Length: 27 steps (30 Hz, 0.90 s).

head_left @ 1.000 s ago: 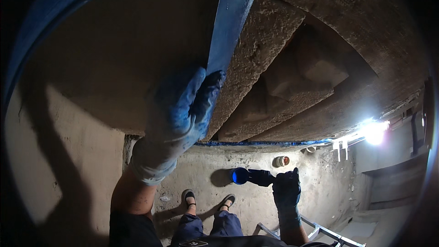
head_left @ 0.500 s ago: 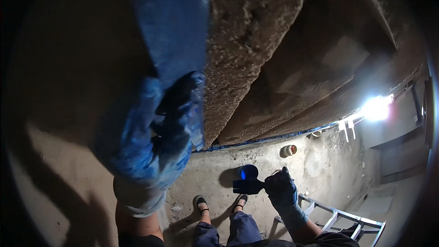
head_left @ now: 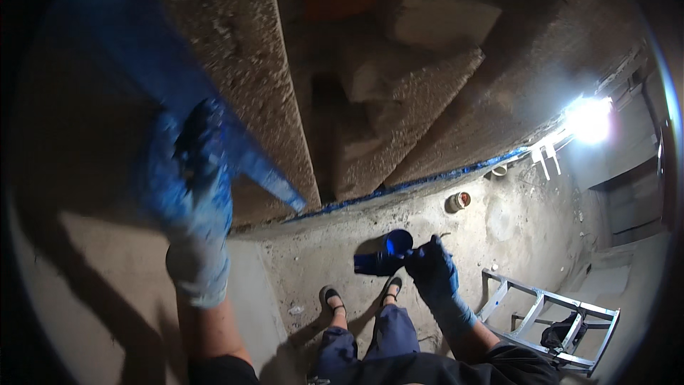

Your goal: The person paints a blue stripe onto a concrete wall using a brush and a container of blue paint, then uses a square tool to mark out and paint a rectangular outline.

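Observation:
My right hand (head_left: 432,264), in a blue-stained glove, is closed around the handle of a wide paintbrush (head_left: 376,264). The brush head is dark blue and points left. Just beyond it, a round container with bright blue inside (head_left: 399,243) appears to stand on the floor. My left hand (head_left: 196,164), its pale glove smeared with blue, is raised close against a long blue strip (head_left: 267,180) beside a rough brown slab (head_left: 235,50). Its fingers look curled, with a dark blue patch among them; blur hides what they hold.
A metal ladder (head_left: 531,314) lies at lower right, a dark bundle (head_left: 563,333) on it. Farther off on the floor stands a small pot (head_left: 458,202). A bright lamp (head_left: 589,120) shines at right. Broken-edged slabs (head_left: 413,125) jut overhead, with a thin blue line (head_left: 427,182) along their base.
The view has shifted, so the blue strip and slab now sit farther left and slant more. My left hand appears lower left along the strip; my right hand still holds the paintbrush.

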Tool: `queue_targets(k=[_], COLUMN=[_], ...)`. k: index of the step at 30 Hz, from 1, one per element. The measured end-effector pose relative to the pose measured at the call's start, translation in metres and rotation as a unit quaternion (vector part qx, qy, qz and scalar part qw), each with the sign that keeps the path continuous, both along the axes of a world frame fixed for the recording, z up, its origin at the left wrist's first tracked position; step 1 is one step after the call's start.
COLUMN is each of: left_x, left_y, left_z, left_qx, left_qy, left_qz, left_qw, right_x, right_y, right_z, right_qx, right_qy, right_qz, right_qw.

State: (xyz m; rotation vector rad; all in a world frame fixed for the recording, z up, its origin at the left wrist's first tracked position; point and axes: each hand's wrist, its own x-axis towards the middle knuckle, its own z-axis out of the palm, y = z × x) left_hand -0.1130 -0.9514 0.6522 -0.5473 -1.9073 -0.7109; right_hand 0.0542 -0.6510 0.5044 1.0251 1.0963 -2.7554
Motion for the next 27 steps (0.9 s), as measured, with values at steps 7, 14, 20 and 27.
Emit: queue_targets(k=[7, 14, 20, 27], left_x=[0.007, -0.009, 0.008, 0.016], left_y=[0.021, 0.026, 0.023, 0.025], left_z=[0.025, 0.022, 0.027, 0.035], left_qx=[0.046, 0.028, 0.028, 0.06], left_qy=[-0.062, 0.039, 0.037, 0.017], left_qz=[-0.064, -0.002, 0.001, -0.033], left_qw=[0.995, 0.999, 0.999, 0.997], right_x=[0.018, 0.043, 0.055, 0.052], right_y=[0.005, 0.02, 0.01, 0.006], right_z=[0.062, 0.107, 0.131, 0.14], right_qx=[0.05, -0.008, 0.021, 0.185], right_qy=[0.182, 0.323, 0.344, 0.413], right_qz=[-0.028, 0.001, -0.005, 0.008], right_qw=[0.982, 0.946, 0.939, 0.892])
